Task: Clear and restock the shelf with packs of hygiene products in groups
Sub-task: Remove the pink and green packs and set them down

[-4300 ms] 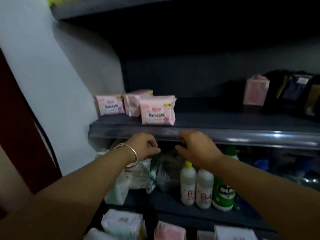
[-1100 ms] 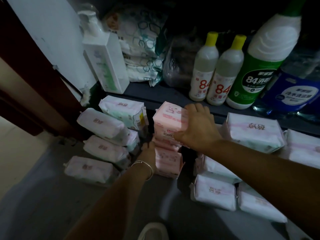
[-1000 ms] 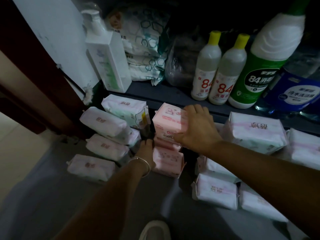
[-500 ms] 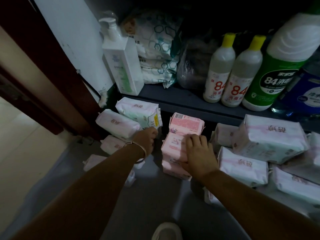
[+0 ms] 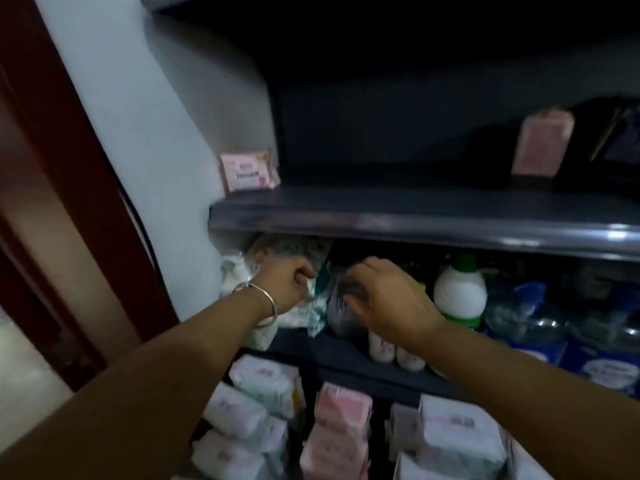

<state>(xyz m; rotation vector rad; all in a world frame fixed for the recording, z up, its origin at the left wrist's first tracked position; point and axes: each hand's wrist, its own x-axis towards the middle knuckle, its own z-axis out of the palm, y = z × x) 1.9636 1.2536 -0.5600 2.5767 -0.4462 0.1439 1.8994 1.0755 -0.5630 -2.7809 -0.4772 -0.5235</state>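
A single pink pack stands at the far left of the dark upper shelf. Another pink pack stands at the shelf's back right. Both my hands are raised in front of the lower shelf, just under the upper shelf's front edge. My left hand, with a bangle on the wrist, has its fingers curled and holds nothing. My right hand has loosely bent fingers and is empty too. Below my arms, a stack of pink packs stands on the floor between white packs.
The lower shelf holds a patterned bag, a clear plastic bag, a green-and-white bottle and blue-labelled containers. More white packs lie at the lower right. A white wall and dark red door frame are on the left.
My hands have let go of the pink packs on the floor stack and risen to the lower shelf. The view has tilted up; two of the three pink packs are gone from the upper shelf.
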